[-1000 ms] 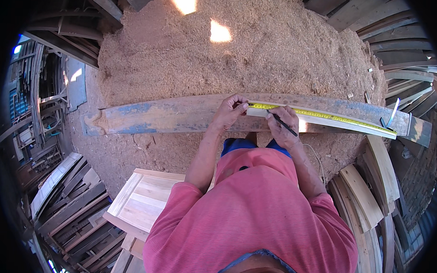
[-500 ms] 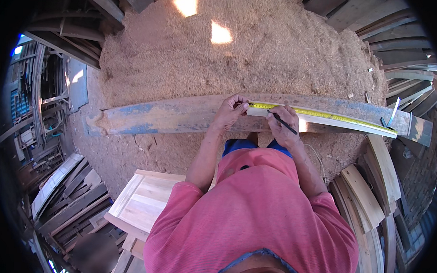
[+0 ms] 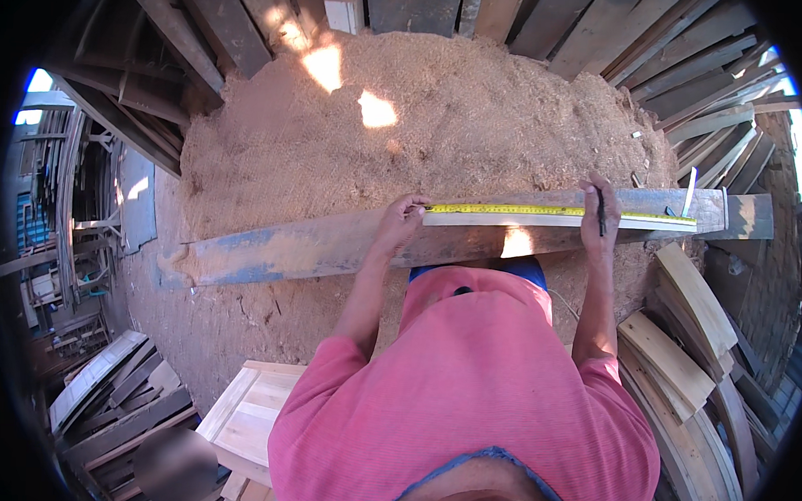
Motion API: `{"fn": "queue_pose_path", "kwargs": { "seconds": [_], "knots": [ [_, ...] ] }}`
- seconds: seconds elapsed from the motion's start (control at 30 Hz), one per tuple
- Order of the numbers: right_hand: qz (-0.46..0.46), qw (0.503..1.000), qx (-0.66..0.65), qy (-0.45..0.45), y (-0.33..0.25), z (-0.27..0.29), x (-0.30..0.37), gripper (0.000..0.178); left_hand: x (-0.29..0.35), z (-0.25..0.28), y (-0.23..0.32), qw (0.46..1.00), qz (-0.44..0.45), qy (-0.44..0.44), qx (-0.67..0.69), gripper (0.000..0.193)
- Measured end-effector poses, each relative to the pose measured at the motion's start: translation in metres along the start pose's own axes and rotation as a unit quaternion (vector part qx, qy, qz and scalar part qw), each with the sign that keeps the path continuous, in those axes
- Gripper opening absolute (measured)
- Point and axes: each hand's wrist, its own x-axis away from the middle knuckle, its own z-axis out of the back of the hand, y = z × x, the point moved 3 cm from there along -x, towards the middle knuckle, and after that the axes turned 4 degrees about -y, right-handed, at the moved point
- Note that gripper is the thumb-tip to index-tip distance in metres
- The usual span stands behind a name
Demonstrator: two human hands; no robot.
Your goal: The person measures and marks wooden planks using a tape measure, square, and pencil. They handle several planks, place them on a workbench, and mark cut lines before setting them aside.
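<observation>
A yellow tape measure [image 3: 508,209] lies stretched along a pale wooden strip [image 3: 481,221], which rests on a long weathered plank [image 3: 331,237]. My left hand [image 3: 402,224] pinches the tape's end at the strip's left end. Farther right, my right hand [image 3: 598,224] is over the tape and strip, its fingers closed around a slim black pen [image 3: 602,213]. The pen stands along the hand, and its tip cannot be made out. Near the strip's right end, a try square [image 3: 689,192] sits with its pale blade sticking up.
Wood shavings [image 3: 476,121] cover the floor beyond the plank. Boards [image 3: 585,36] lean along the far side. Cut planks [image 3: 667,352] are stacked at right. A pale panelled wooden piece [image 3: 245,413] stands at lower left, near a heap of dark offcuts [image 3: 130,409].
My right hand has moved right along the tape with the pen, away from my left hand. My left hand still pinches the tape's end. The whole view has shifted.
</observation>
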Motion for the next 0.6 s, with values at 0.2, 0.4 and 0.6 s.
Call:
{"fn": "queue_pose_path", "kwargs": {
  "seconds": [0.2, 0.4, 0.6],
  "knots": [
    [-0.026, 0.991, 0.065, 0.117, 0.085, 0.122, -0.018, 0.031, -0.002, 0.01, 0.018, 0.994, -0.099, 0.0, -0.041, 0.02],
    [-0.129, 0.939, 0.174, 0.267, 0.281, 0.303, -0.053, 0.052, -0.009, 0.001, 0.066, 0.924, -0.163, -0.024, 0.345, 0.017],
    [-0.324, 0.922, 0.167, 0.131, 0.468, 0.393, -0.07, 0.075, -0.036, -0.064, 0.123, 0.87, -0.253, 0.102, 0.411, 0.016]
  ]
}}
